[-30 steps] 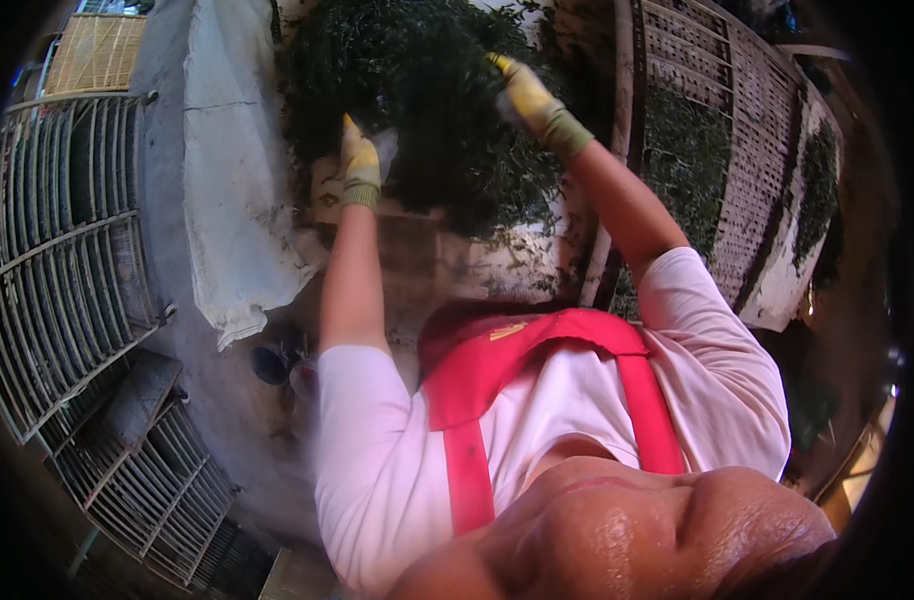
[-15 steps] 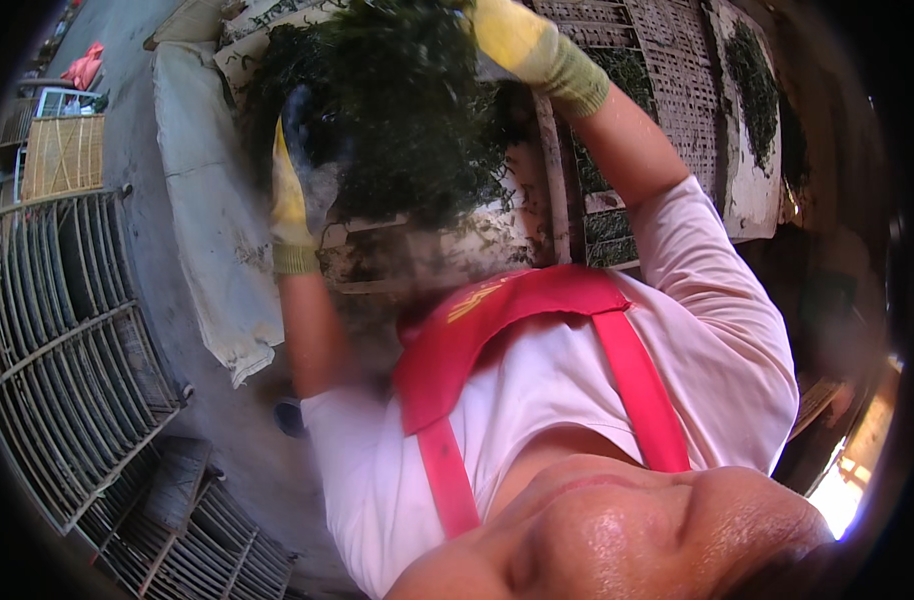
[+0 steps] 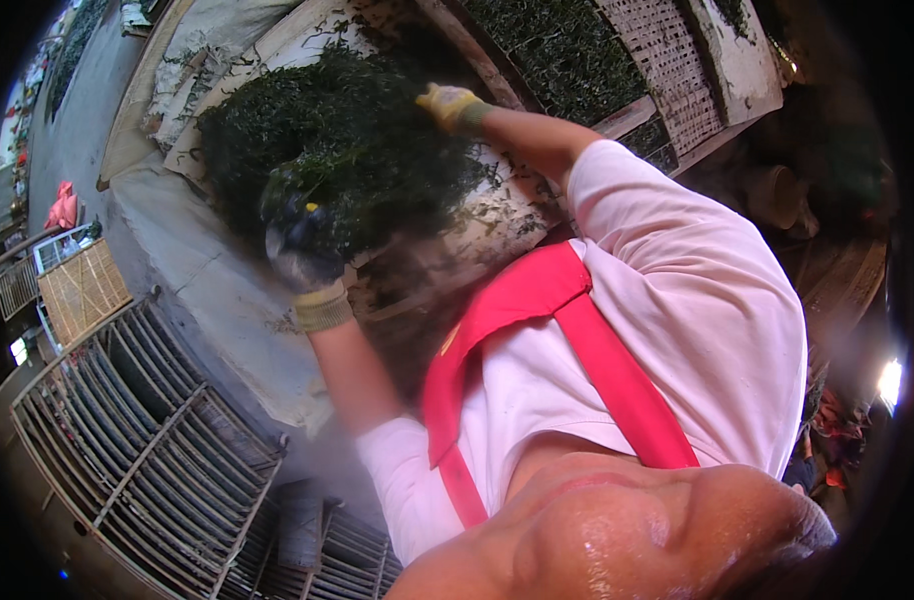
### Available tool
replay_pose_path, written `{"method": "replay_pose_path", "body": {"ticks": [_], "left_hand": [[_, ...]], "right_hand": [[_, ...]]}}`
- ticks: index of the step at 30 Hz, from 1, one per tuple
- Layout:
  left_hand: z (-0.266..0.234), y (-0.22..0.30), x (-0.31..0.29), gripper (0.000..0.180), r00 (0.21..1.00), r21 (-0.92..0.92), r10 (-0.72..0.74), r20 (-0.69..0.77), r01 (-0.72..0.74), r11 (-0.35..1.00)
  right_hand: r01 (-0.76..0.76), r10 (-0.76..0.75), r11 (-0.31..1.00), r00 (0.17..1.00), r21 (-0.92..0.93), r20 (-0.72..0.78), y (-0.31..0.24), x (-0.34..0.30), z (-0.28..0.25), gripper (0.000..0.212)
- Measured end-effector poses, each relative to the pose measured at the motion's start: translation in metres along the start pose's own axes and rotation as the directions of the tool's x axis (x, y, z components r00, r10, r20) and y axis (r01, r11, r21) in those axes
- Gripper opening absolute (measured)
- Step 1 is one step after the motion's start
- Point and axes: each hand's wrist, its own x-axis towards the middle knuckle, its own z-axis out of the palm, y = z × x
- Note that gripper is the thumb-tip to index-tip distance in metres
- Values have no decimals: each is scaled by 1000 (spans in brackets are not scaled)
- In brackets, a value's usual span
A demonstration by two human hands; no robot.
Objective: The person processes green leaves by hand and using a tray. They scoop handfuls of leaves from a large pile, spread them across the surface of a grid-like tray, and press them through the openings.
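Observation:
A large heap of dark green leaves (image 3: 347, 140) lies between my hands on a whitish worktop (image 3: 502, 225). My left hand (image 3: 302, 235), in a dark-palmed glove with a yellowish cuff, is against the heap's near left side. Its fingers are blurred against the leaves, so their pose is unclear. At the heap's right edge is my right hand (image 3: 449, 106) in a yellow glove. The fingers look curled toward the leaves, and what they hold, if anything, is hidden. Loose leaf bits are scattered on the worktop's near part.
More green leaves (image 3: 557, 60) lie in a framed section to the right, beside a woven panel (image 3: 667, 60). Pale sheeting (image 3: 197, 270) hangs along the left side. Slatted racks (image 3: 157, 430) stand at lower left, with a woven bamboo panel (image 3: 82, 285) behind them.
My right hand has come nearer and to the left. The left hand has turned, showing its dark palm side. The leaves have shifted left and sit lower. The whole view has rotated.

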Motion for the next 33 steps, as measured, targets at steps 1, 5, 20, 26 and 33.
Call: {"method": "replay_pose_path", "body": {"ticks": [1, 5, 20, 26, 33], "left_hand": [[1, 6, 1, 37, 994, -23, 33, 102, -31, 999], [0, 15, -1, 39, 979, -36, 165, 119, -162, 986], [51, -13, 30, 33, 989, 276, 58, 139, -95, 956], [64, 36, 25, 34, 922, -82, -54, 383, 93, 992], [148, 70, 1, 38, 994, 239, 99, 37, -105, 965]], "right_hand": [[-50, 44, 962, 999, 270, 30, 7, 7, 14, 54], [287, -213, 874, 951, 391, -222, -63, -27, -67, 52], [724, -710, 684, 689, 89, -145, -150, -32, -203, 82], [385, -348, 897, 918, 217, -193, -80, -34, -152, 62], [634, -713, 689, 511, -350, -480, -166, -107, -212, 57]]}}
